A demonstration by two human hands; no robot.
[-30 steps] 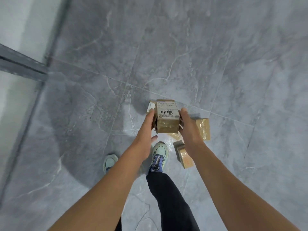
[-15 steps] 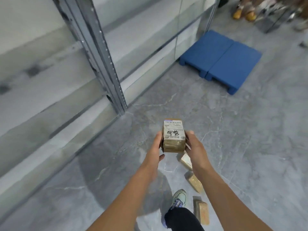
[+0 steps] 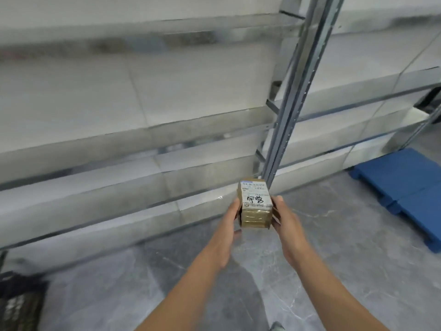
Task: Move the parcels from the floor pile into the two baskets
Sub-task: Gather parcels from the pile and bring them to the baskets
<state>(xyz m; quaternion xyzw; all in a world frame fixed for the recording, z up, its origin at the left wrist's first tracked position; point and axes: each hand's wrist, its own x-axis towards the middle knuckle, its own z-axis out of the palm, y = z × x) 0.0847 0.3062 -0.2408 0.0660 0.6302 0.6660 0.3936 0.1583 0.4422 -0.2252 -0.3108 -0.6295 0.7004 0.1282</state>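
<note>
A small brown cardboard parcel with a white label and black handwriting is held in the air between both hands. My left hand presses its left side and my right hand presses its right side. At the bottom left edge a dark mesh basket shows in part on the floor. The floor pile of parcels is out of view.
A metal shelving rack with a grey upright post and pale shelves fills the upper view, right ahead. A blue plastic pallet lies on the grey marble floor at the right. A shoe tip shows at the bottom.
The view has swung up and left from the floor pile towards the shelving. The parcel stays gripped between both hands, and the basket has come into view at the bottom left.
</note>
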